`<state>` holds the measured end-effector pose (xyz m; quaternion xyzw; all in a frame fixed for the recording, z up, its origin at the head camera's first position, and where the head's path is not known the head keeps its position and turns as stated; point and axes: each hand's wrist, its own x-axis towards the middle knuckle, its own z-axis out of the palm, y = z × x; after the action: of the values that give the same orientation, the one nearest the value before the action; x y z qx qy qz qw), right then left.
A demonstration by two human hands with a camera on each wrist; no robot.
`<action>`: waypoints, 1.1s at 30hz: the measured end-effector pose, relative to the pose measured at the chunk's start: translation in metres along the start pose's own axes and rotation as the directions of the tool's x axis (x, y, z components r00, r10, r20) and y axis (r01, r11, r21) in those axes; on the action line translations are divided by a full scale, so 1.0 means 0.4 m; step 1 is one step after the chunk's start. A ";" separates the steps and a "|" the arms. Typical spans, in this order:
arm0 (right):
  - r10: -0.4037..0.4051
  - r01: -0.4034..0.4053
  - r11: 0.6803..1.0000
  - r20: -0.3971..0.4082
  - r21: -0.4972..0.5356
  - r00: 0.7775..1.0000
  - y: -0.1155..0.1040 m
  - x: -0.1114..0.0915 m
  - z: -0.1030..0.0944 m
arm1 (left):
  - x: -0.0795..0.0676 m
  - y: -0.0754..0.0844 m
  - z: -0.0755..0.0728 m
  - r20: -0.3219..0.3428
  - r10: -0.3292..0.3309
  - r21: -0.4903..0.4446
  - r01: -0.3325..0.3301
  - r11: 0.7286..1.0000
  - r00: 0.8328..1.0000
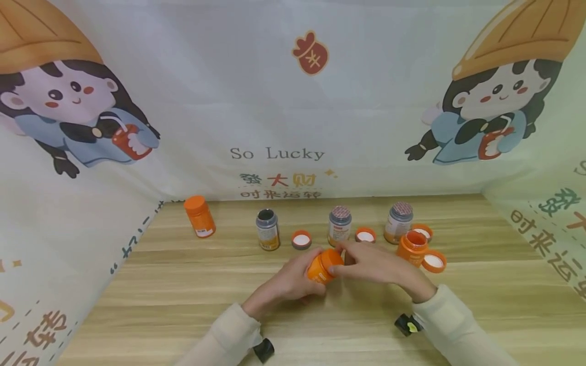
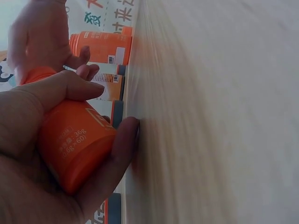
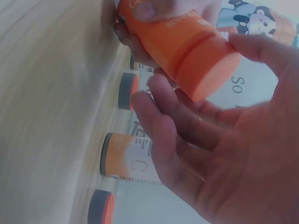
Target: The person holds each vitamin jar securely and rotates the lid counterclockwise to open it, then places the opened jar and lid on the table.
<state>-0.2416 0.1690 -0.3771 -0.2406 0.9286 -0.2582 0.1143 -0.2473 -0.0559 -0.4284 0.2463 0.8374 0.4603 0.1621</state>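
My left hand (image 1: 293,277) grips an orange plastic bottle (image 1: 318,270) by its body, tilted above the wooden table. Pale printing, with "36g" among it, shows on the bottle in the left wrist view. The orange screw cap (image 3: 208,67) is on the bottle and points toward my right palm. Around this cap curl the thumb and fingers of my right hand (image 1: 373,262), the thumb at one edge and fingertips at the opposite side. Just behind the hands stands a grey-and-orange jar (image 1: 340,223) with a patterned seal across its mouth.
At the far left stands a capped orange bottle (image 1: 200,217). An uncapped dark-mouthed jar (image 1: 267,231) and a sealed jar (image 1: 399,222) stand along the back. To the right is an open orange bottle (image 1: 413,248). Upturned caps, including one white-lined cap (image 1: 301,239), lie beside them.
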 end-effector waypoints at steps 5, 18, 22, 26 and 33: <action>-0.016 0.016 1.000 0.013 0.017 1.000 0.000 -0.003 -0.001 | -0.001 0.000 0.001 0.004 0.019 0.018 -0.019 1.000 1.000; 0.013 -0.014 0.999 -0.010 -0.050 1.000 -0.005 -0.003 0.006 | -0.004 0.001 0.001 0.011 0.007 -0.006 -0.007 1.000 1.000; 0.019 -0.018 1.000 0.009 -0.025 1.000 -0.006 -0.006 0.004 | -0.004 0.000 0.002 0.009 0.012 0.001 -0.012 1.000 1.000; 0.079 -0.079 0.997 0.009 -0.024 0.997 -0.010 -0.003 0.008 | -0.003 0.000 0.002 0.000 0.012 0.015 -0.012 1.000 1.000; 0.044 -0.042 0.997 0.028 -0.067 0.999 -0.003 -0.006 0.008 | -0.003 0.003 0.003 0.000 0.005 0.038 -0.005 0.999 1.000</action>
<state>-0.2381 0.1679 -0.3788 -0.2281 0.9400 -0.2209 0.1251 -0.2456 -0.0553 -0.4280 0.2514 0.8452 0.4450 0.1561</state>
